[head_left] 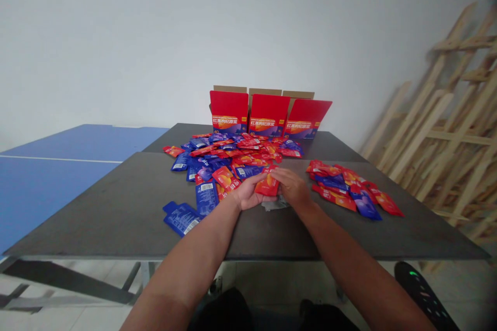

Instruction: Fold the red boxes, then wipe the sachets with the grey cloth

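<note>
Sachets in red and blue foil lie loose across the dark worktop (116,222), on every side of your hands except the near one. Your left hand (248,192) and right hand (294,189) meet at the middle of the worktop, fingers curled inward, both closing on one red sachet (267,185) held between them. The grip looks light, and neither hand is spread flat.

Status: the main heap (233,154) sits directly ahead of your hands, and a smaller group (349,189) lies to the right of your right hand. A grey foil packet (275,203) lies just under your hands, partly covered. Two blue sachets lie apart from the heap, near your left hand: one upright-looking blue sachet (206,197) and one blue sachet (181,219) further left.

Beyond the heap stand three red cartons (267,114) with their flaps raised. Their insides are hidden, so you cannot tell whether they hold anything.
</note>
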`<action>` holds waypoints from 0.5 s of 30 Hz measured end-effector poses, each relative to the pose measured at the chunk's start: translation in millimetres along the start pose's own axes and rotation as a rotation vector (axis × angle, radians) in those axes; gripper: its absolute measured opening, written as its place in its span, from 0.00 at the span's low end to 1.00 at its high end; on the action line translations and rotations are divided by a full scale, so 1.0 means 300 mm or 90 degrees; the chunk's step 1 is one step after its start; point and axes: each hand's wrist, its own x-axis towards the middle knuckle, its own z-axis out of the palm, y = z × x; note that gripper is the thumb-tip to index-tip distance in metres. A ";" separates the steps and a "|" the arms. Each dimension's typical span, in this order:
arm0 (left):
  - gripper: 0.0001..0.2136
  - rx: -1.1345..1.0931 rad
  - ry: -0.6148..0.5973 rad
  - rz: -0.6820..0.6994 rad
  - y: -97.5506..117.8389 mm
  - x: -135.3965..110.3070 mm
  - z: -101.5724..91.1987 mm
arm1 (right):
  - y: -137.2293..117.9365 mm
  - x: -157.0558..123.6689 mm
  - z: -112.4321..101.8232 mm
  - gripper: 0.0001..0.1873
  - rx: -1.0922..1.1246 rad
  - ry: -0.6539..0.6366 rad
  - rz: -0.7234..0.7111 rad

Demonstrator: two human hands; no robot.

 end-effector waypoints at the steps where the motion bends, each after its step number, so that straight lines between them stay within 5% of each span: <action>1: 0.17 0.000 0.010 0.010 -0.006 0.002 -0.002 | 0.008 -0.003 0.005 0.18 0.012 0.000 -0.010; 7: 0.19 -0.074 0.066 0.069 0.016 0.015 -0.023 | 0.043 0.001 0.059 0.23 0.022 0.095 0.147; 10: 0.19 -0.145 0.085 0.109 0.043 0.013 -0.028 | 0.056 -0.001 0.100 0.27 -0.007 0.023 0.248; 12: 0.19 -0.178 0.104 0.123 0.054 0.010 -0.027 | 0.060 0.000 0.110 0.26 -0.009 -0.034 0.258; 15: 0.19 -0.205 0.124 0.129 0.061 0.007 -0.027 | 0.051 0.002 0.084 0.18 -0.004 0.031 0.219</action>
